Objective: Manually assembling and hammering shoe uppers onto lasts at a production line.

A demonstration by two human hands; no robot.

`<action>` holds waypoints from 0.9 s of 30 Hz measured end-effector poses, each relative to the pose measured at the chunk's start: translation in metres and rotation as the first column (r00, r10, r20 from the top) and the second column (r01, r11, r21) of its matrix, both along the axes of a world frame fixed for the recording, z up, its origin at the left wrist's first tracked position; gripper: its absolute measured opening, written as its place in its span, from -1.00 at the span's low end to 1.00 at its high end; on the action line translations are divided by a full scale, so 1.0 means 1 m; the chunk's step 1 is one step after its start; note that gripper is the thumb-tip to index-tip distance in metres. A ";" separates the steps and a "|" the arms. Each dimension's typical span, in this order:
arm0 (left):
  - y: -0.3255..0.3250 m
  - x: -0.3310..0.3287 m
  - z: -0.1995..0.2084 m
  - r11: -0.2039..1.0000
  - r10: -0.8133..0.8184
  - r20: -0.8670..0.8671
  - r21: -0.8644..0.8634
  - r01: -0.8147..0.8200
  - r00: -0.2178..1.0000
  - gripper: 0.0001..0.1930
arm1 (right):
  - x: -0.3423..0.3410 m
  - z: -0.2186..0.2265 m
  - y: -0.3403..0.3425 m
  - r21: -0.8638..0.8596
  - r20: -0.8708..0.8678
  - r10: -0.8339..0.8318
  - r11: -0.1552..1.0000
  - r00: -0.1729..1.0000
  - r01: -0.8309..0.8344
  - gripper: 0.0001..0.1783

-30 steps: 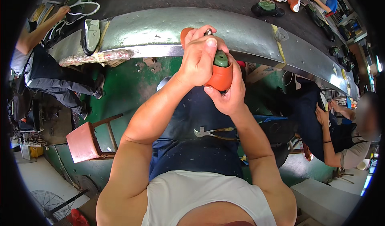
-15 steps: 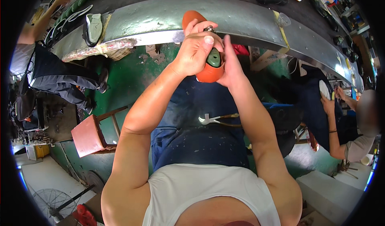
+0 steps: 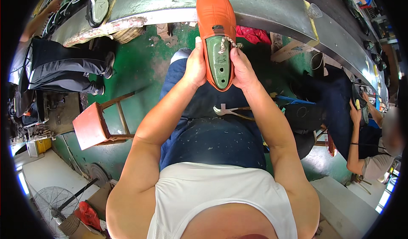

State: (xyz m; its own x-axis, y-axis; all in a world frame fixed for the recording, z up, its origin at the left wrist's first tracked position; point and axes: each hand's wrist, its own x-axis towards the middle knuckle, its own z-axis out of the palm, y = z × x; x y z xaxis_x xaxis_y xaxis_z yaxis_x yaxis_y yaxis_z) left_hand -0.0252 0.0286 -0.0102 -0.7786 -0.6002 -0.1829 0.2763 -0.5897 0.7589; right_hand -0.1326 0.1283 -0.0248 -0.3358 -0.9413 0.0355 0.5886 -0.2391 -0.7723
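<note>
An orange leather shoe [image 3: 215,7] is held up before me, toe pointing away and its opening facing me. Inside it sits a green shoe last [image 3: 221,60] with two dark holes near the heel end. A twisted cord [image 3: 230,41] hangs by the shoe's right side near a small dark buckle-like piece. My left hand [image 3: 196,65] grips the left side of the heel, and my right hand [image 3: 243,68] clasps the right side. Metal pincers [image 3: 229,111] lie across my dark blue lap, below the hands.
A long metal-edged bench [image 3: 170,3] runs across the far side. A pale shoe [image 3: 99,7] rests on it at the left. A stool [image 3: 90,126] stands at left, a fan [image 3: 55,201] at lower left. Another person [image 3: 369,128] works at right; a second stands left.
The shoe has been turned upright and lifted toward the bench, its upper and the last now facing me. My hands have shifted from its middle to both sides of the heel.
</note>
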 end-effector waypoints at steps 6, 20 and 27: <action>0.007 0.007 -0.012 0.997 -0.064 -0.046 -0.040 0.062 0.997 -0.30 | 0.000 -0.015 0.010 -0.037 0.098 0.052 0.998 0.994 -0.048 -0.37; 0.044 0.007 -0.133 0.979 0.034 0.469 0.160 -0.122 0.883 -0.44 | 0.035 -0.111 0.029 0.554 0.637 -0.204 0.791 0.743 -0.258 -0.22; 0.017 0.007 -0.158 0.969 -0.111 0.367 0.246 0.019 0.923 -0.41 | 0.045 -0.097 0.019 0.577 0.553 -0.256 0.804 0.793 -0.143 -0.20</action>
State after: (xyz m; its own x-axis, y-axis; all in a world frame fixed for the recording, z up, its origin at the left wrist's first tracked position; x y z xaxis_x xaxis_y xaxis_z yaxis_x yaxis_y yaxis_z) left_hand -0.0186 0.0459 -0.1678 -0.6603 -0.4546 -0.5978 -0.0469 -0.7694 0.6370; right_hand -0.0874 0.1470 -0.1216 -0.1523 -0.6898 -0.7078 0.9585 0.0717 -0.2761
